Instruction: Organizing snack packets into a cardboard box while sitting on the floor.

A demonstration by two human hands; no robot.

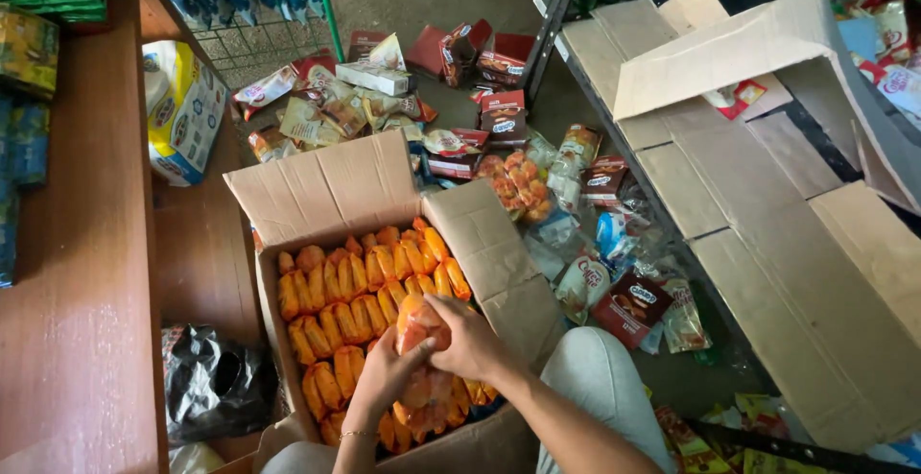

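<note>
Both hands, left hand [384, 370] and right hand [470, 340], fingers pinching orange snack packets [420, 325] over cardboard box [326, 186]

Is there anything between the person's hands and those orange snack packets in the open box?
Nothing visible. Both hands are already on a bundle of orange packets: the left hand cups it from below and the right hand closes over its side, just above the rows of packets in the open cardboard box. The box flaps are folded outward, clear of the hands.
</note>
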